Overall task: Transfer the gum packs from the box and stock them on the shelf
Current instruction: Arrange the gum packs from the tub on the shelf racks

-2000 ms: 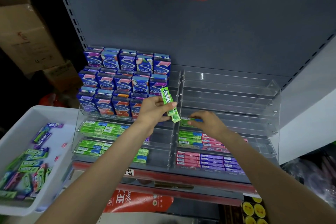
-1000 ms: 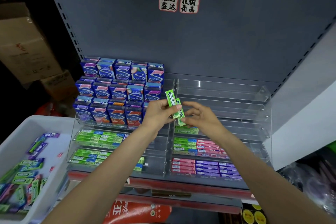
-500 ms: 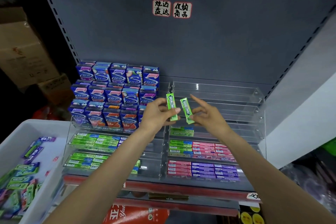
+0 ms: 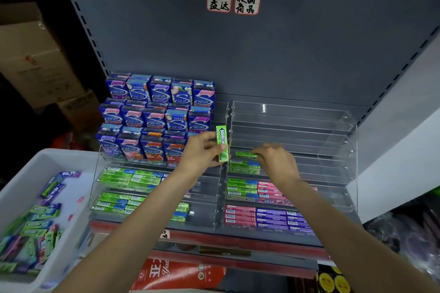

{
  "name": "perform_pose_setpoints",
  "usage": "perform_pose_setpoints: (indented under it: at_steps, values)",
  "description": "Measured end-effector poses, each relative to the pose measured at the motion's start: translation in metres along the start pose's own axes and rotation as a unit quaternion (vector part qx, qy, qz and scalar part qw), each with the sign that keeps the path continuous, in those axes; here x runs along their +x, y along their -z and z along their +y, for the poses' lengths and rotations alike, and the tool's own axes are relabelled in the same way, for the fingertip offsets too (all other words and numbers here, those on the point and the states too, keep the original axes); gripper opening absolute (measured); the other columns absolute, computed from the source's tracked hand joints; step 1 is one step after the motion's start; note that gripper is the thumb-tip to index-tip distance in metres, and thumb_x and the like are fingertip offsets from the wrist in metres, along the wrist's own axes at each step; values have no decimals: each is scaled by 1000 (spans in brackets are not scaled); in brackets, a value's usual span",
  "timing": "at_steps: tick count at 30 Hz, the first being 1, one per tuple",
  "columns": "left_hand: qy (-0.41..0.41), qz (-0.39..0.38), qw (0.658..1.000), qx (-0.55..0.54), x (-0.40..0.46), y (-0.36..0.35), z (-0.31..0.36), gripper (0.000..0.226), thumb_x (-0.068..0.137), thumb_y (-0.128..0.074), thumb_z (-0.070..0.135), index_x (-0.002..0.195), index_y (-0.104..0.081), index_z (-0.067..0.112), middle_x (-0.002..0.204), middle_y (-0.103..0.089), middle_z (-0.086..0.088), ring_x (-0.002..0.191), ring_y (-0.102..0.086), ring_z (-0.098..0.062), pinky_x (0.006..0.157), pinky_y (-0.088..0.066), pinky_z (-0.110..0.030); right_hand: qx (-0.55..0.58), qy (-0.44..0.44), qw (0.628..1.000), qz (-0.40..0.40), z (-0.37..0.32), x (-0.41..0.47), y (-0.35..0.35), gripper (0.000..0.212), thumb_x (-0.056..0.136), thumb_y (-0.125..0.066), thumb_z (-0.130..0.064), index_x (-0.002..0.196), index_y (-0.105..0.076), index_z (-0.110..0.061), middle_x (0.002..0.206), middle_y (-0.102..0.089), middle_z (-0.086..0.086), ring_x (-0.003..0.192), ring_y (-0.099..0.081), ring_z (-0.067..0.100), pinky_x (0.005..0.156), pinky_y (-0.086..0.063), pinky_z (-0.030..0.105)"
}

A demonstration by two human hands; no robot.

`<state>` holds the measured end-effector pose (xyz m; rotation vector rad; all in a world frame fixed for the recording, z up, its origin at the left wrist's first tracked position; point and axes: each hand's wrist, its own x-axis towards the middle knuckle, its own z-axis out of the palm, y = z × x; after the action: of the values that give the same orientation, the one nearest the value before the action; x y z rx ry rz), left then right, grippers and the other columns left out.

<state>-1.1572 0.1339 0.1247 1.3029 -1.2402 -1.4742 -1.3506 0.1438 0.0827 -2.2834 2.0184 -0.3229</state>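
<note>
The second green gum pack (image 4: pixel 246 155), held upright beside the first half a second ago, has been turned flat and lowered by the right hand (image 4: pixel 276 161) into the middle tier of the right acrylic rack (image 4: pixel 309 150), just above the green packs already lying there (image 4: pixel 244 169). The first green pack (image 4: pixel 222 144) has been kept upright in the left hand (image 4: pixel 202 152) (pinched between thumb and fingers). Two seconds ago only that one pack was held.
</note>
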Motion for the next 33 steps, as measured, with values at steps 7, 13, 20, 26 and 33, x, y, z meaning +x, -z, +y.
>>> perform_pose_setpoints:
  at_steps: [7,13,20,26,33]
  values:
    - [0,-1,1000,1,0,3,-4,22,89,-61,3,104,-53,16,87,-65,-3,82,-65,-16,71,-58,-26,75,-6,994,-78,-3,10,-13,29,99,-45,-14,122,-62,-17,118,-63,6,103,-60,23,87,-50,31]
    - [-7,-5,1000,0,1,3,0,29,88,-61,3,110,-49,18,86,-66,-2,78,-64,-10,63,-56,-17,57,3,995,-83,-4,8,-16,31,98,-47,-24,126,-58,-17,119,-55,5,108,-54,20,90,-48,32]
    - [-8,10,1000,-27,4,5,2,36,87,-62,-1,115,-48,16,91,-64,-7,84,-66,-18,64,-58,-22,46,3,996,-78,-5,11,-15,35,98,-47,-27,130,-54,-15,127,-52,4,115,-50,20,93,-47,33]
    - [-20,-6,999,-41,4,-1,4,43,85,-61,-7,120,-47,15,97,-62,-11,88,-66,-20,62,-59,-24,48,14,996,-68,-3,12,-15,31,98,-47,-26,126,-58,-18,121,-54,3,111,-51,18,88,-48,32]
    - [-69,11,997,18,13,-12,2,33,80,-71,1,95,-48,19,85,-66,-9,85,-68,-24,75,-57,-36,189,2,982,-1,-2,6,2,26,97,-49,-24,114,-66,-15,109,-63,4,95,-60,16,81,-47,24]
